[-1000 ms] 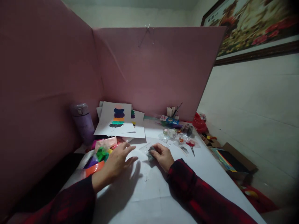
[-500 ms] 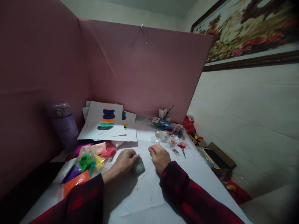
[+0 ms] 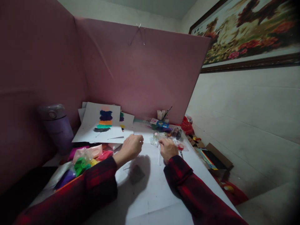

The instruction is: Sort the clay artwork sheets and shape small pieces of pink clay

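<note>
My left hand (image 3: 132,146) is raised over the white table, its fingers curled together; whatever they may hold is hidden. Below it, in its shadow, a flat dark-grey packet (image 3: 137,175) lies on the white tabletop (image 3: 150,190). My right hand (image 3: 168,150) is closed near the clear plastic bags, pinching a slim whitish plastic stick (image 3: 159,158) that points down toward me. Past its fingers lie small bagged items (image 3: 156,137). Red-handled scissors (image 3: 181,147) show partly behind the right hand.
Colourful clay packets (image 3: 82,165) lie at the left, near a purple bottle (image 3: 58,128). Paint-striped paper sheets (image 3: 89,122) rest behind them. Farther back are a blue box (image 3: 161,123) and a white holder with a brush (image 3: 161,114). A cardboard box (image 3: 217,156) stands beyond the right edge.
My left hand has let go of the grey packet and risen up and away from it. My right hand has moved right toward the bags and now pinches a whitish stick.
</note>
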A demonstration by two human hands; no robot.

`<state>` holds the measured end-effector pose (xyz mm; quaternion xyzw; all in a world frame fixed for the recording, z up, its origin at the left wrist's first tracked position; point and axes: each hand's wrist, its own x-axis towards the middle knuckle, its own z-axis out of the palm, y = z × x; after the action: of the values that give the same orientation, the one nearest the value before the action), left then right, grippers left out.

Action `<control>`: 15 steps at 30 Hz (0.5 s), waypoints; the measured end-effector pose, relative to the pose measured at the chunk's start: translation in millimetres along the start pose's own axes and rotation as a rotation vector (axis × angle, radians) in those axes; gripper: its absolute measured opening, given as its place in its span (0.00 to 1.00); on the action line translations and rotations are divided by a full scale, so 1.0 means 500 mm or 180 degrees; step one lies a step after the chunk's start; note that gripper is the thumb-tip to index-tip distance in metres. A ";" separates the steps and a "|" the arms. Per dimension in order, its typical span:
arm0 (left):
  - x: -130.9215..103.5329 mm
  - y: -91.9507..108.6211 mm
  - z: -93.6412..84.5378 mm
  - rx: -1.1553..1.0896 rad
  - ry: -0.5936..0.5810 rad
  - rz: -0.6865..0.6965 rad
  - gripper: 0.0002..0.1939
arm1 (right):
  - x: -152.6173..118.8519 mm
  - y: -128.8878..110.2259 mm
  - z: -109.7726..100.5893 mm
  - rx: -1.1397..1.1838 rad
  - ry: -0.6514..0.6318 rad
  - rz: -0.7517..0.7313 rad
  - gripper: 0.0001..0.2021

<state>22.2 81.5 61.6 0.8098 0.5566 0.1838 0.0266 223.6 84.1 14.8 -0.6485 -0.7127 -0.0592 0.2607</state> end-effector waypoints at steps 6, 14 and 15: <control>0.087 0.021 0.097 -0.0203 -0.0266 0.0399 0.18 | -0.014 -0.002 -0.027 -0.0035 -0.0492 0.0060 0.06; 0.110 0.008 0.131 -0.0578 -0.0259 0.0787 0.18 | -0.011 0.000 -0.027 -0.0273 -0.0314 0.0179 0.09; 0.109 -0.001 0.127 -0.0566 -0.0192 0.0760 0.16 | -0.010 0.000 -0.024 -0.0211 -0.0245 -0.0068 0.09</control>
<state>59.8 141.7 17.2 0.8698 0.4368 0.2098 0.0929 227.2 74.5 22.6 -0.6509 -0.7268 -0.0606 0.2108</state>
